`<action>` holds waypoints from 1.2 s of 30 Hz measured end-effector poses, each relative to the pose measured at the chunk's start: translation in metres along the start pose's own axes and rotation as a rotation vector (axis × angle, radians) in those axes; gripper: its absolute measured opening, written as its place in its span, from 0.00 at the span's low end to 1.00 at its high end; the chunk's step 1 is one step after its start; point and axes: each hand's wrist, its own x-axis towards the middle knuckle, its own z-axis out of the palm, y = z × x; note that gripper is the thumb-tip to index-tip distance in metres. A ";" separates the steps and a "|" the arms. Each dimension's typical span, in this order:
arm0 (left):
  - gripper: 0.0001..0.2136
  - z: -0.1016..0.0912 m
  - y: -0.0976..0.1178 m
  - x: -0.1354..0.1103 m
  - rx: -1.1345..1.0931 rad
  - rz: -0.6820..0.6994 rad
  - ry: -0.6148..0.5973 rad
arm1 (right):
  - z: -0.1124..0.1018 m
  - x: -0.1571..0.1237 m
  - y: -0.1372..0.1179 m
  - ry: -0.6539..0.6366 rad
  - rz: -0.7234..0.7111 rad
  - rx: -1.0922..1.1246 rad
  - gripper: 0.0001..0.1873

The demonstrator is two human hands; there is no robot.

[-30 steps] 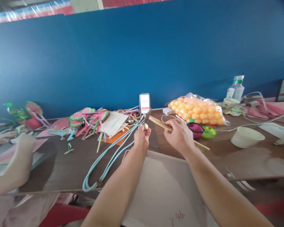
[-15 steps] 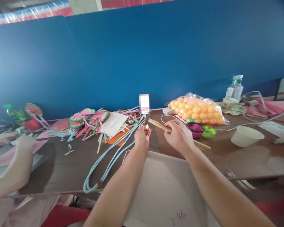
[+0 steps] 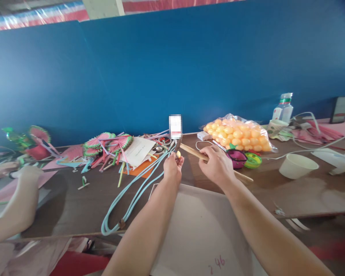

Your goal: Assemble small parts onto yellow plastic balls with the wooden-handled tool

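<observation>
In the middle of the head view, my right hand [image 3: 217, 165] is closed around the wooden handle of a hammer [image 3: 192, 151]. The handle's free end sticks out to the right below my wrist, and the dark head is at its left end. My left hand [image 3: 173, 167] is closed, its fingertips pinching a small shiny yellow piece [image 3: 178, 154] right under the hammer head. What exactly this piece is, I cannot make out. Below both forearms lies a large pale board or box [image 3: 201, 222] with handwritten numbers on it.
Looped light-blue cords [image 3: 115, 207] lie left of my left forearm. Pink-green paper fans [image 3: 120, 143] and strips are heaped behind. To the right are a bag of orange balls [image 3: 238, 132], a purple basket [image 3: 236, 158] and a paper cup [image 3: 297, 166]. Another person's arm [image 3: 20, 199] reaches in at far left.
My hands, the hammer and the yellow piece keep nearly the same position. The view has shifted slightly, so things at the right appear a little further left.
</observation>
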 end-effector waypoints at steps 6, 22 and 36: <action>0.06 0.000 -0.001 0.002 -0.008 -0.005 0.011 | 0.000 0.000 -0.001 -0.010 0.002 0.011 0.11; 0.07 0.000 0.000 0.000 -0.019 -0.020 0.018 | 0.001 0.000 -0.001 -0.021 0.019 0.016 0.11; 0.08 0.001 0.001 -0.001 -0.024 -0.029 0.030 | 0.004 0.001 0.001 -0.042 0.031 0.026 0.11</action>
